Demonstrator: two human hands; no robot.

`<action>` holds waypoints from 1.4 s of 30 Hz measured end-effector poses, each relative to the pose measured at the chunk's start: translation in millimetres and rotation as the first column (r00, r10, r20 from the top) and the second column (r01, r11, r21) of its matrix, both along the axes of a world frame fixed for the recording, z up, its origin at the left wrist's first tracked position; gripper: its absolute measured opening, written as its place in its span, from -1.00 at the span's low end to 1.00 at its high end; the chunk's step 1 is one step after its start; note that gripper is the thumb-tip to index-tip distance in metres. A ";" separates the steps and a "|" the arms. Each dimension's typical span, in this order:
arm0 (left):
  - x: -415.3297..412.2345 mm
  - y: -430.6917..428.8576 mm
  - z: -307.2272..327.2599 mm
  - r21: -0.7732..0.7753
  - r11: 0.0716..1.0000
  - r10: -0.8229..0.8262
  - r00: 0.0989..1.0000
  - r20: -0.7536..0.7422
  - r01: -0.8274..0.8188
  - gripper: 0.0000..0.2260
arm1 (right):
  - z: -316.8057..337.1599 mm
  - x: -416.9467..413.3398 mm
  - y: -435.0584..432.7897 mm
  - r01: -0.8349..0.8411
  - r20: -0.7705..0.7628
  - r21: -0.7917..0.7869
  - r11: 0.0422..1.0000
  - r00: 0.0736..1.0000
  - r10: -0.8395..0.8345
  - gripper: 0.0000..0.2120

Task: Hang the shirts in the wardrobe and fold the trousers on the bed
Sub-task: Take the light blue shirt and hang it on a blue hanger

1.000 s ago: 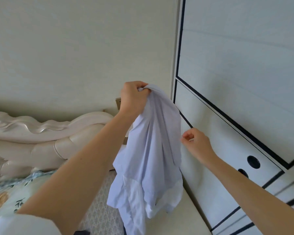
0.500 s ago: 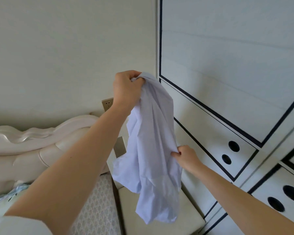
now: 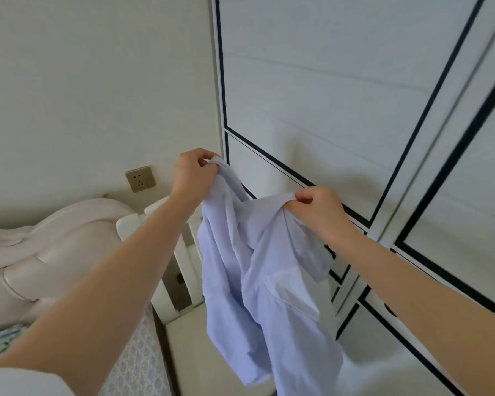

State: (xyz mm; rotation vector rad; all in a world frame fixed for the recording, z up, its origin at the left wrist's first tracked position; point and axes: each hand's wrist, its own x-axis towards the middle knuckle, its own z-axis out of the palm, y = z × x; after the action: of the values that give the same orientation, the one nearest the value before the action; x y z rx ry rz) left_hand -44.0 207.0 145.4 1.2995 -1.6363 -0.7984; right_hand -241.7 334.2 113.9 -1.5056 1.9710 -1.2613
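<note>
Left hand [image 3: 193,174] and right hand [image 3: 315,208] pinch the shirt [image 3: 257,270] top edge (fingers curled tight), hanging just before the closed wardrobe [image 3: 340,95], bedside cabinet [image 3: 189,338] below.

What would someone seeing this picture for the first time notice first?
A pale blue shirt hangs mid-frame, gripped at its top by the left hand and the right hand. Behind it, on the right, rises the white wardrobe with dark trim; a padded headboard sits low on the left, below a wall socket.
</note>
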 end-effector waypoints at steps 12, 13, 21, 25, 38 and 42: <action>-82.7 126.9 -21.6 0.301 0.693 -0.716 0.673 0.184 0.655 -0.39 | 23.9 -43.4 73.7 -0.007 0.022 -0.152 0.988 1.000 0.010 -0.81; -89.8 135.2 -28.6 0.264 0.723 -0.689 0.693 0.211 0.639 -0.44 | 24.3 -45.5 81.3 -0.020 0.003 -0.166 0.986 1.000 0.021 -0.83; -119.0 187.2 -51.2 0.149 0.902 -0.407 0.913 -0.023 0.406 -0.80 | 7.9 -74.2 148.8 -0.052 -0.008 -0.139 0.989 0.999 0.051 -0.88; -124.8 208.3 -48.5 0.221 0.884 -0.368 0.905 -0.214 0.412 -0.59 | -21.3 -98.2 196.2 -0.028 -0.027 -0.008 1.000 0.999 0.028 -0.80; -163.0 269.4 -41.7 0.268 0.810 -0.478 0.852 -0.211 0.521 -0.56 | -70.5 -125.5 298.0 0.153 -0.138 0.241 0.958 0.983 -0.122 -0.68; -186.6 282.3 -57.6 0.261 0.718 -0.625 0.763 -0.165 0.645 -0.70 | -45.1 -131.6 316.5 0.273 -0.119 0.087 0.958 0.958 -0.262 -0.69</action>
State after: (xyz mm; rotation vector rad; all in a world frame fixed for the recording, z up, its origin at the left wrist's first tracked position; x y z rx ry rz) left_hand -230.6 489.3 87.7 0.8629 -1.9884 -1.5488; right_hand -373.3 650.7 68.8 -1.3143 2.3358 -1.1808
